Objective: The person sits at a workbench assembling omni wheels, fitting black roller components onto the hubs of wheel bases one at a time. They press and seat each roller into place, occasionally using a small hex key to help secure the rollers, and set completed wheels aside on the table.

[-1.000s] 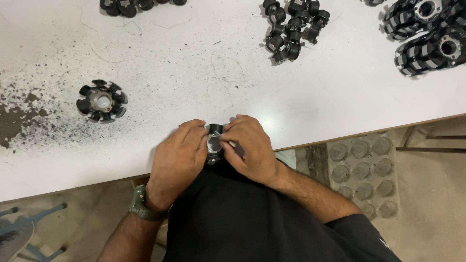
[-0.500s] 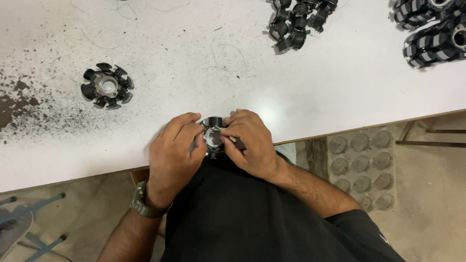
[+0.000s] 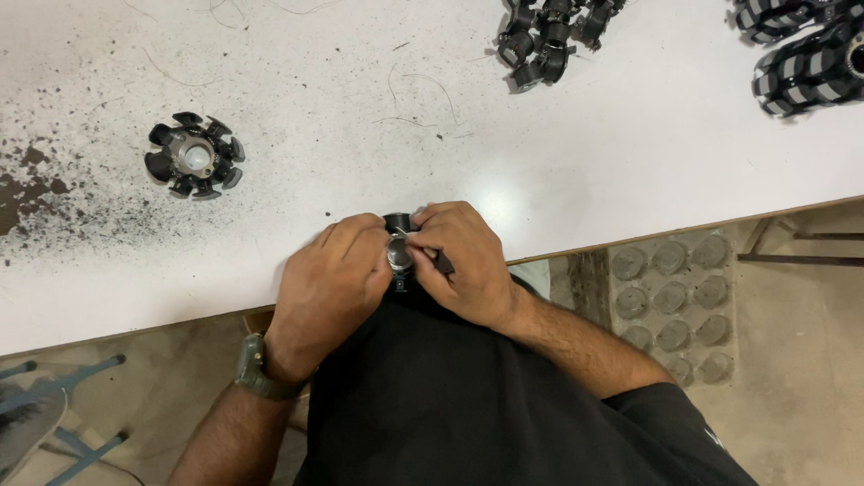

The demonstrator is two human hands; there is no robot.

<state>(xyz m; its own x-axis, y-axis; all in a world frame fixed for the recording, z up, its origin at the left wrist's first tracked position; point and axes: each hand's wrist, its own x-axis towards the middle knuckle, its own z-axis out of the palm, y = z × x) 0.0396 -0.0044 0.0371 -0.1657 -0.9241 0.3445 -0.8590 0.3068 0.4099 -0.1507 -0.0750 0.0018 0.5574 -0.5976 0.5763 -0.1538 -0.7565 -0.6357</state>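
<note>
Both my hands meet at the near edge of the white table (image 3: 630, 144), closed around one small black round part with a shiny metal centre (image 3: 398, 252). My left hand (image 3: 328, 283), with a dark watch on its wrist, cups the part from the left. My right hand (image 3: 463, 261) pinches it from the right, fingertips on its top. Most of the part is hidden by my fingers. Its exact shape cannot be made out.
A black finned ring with a metal hub (image 3: 193, 155) lies on the table at the left, among dark specks and stains. A heap of small black pieces (image 3: 549, 36) sits at the far edge. Black-and-silver wheels (image 3: 805, 58) lie far right. A grey moulded tray (image 3: 675, 301) rests on the floor.
The view has shifted, so the table's objects sit higher in the frame. My hands stay together on the small part, with only slight finger movement.
</note>
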